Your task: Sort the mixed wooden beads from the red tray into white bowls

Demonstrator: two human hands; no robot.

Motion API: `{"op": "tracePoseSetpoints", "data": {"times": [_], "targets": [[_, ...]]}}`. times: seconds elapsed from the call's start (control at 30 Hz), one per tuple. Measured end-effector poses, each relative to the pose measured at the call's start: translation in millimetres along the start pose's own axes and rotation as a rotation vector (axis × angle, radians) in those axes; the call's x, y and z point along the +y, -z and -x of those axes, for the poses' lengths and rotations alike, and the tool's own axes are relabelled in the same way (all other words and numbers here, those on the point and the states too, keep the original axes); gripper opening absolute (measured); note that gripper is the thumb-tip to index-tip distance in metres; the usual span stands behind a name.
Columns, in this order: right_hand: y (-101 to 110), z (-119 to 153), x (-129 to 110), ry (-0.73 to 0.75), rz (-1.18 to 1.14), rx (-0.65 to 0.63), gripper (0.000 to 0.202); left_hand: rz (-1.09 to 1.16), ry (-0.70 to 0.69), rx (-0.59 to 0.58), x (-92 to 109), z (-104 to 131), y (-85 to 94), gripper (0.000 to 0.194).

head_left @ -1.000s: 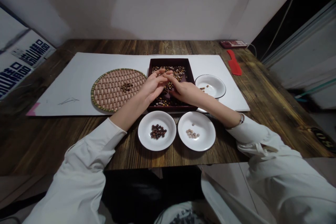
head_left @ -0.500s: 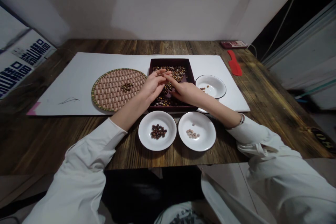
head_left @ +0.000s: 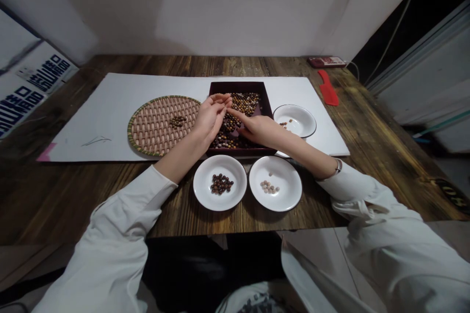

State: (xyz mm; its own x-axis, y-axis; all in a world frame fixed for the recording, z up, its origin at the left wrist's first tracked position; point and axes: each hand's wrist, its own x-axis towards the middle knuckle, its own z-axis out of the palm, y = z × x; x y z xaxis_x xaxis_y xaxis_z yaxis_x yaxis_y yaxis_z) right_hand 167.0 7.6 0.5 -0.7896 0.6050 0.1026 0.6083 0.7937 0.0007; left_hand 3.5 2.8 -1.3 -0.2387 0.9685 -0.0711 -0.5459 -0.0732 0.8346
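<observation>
My left hand (head_left: 212,116) is cupped over the left part of a dark red box (head_left: 238,87), its fingers curled together; what lies in its palm is hidden. My right hand (head_left: 257,129) reaches over the box from the right, index finger stretched out to my left fingertips, the other fingers apart. Mixed beads (head_left: 246,102) cover much of the box floor. Brown beads (head_left: 221,184) lie in the left front dish (head_left: 205,199), pale beads (head_left: 270,187) in the right front dish (head_left: 290,195). Greenish beads (head_left: 178,121) rest on the woven tray (head_left: 150,129).
A third white dish (head_left: 304,120) with a few small beads stands right of the box. A red scraper-like piece (head_left: 328,89) and a dark red device (head_left: 326,62) with a cable lie at the back right. White board (head_left: 91,112) lies beneath the box and tray.
My left hand has drawn slightly left and its fingers have curled in more. My right hand has hardly moved, its index finger still stretched toward the left hand.
</observation>
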Motion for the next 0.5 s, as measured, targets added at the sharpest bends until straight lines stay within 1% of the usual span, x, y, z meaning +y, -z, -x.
{"op": "tracePoseSetpoints", "data": {"times": [0.1, 0.2, 0.37, 0.43, 0.5], "targets": [[1, -1, 0, -0.005, -0.004, -0.034, 0.045, -0.005, -0.022, 0.004, 0, -1, 1.3, 0.028], [1, -2, 0, 0.007, 0.011, -0.091, 0.031, -0.016, -0.026, -0.020, 0, -1, 1.8, 0.026], [1, -3, 0, 0.003, 0.040, -0.114, 0.031, -0.052, 0.015, -0.055, 0, 2, 0.3, 0.026], [0, -3, 0, -0.006, 0.053, -0.121, 0.032, -0.127, 0.080, -0.115, -1, 5, -2.0, 0.025], [-1, -3, 1, -0.019, 0.062, -0.132, 0.032, -0.221, 0.157, -0.244, 0, 10, -5.0, 0.024]]}}
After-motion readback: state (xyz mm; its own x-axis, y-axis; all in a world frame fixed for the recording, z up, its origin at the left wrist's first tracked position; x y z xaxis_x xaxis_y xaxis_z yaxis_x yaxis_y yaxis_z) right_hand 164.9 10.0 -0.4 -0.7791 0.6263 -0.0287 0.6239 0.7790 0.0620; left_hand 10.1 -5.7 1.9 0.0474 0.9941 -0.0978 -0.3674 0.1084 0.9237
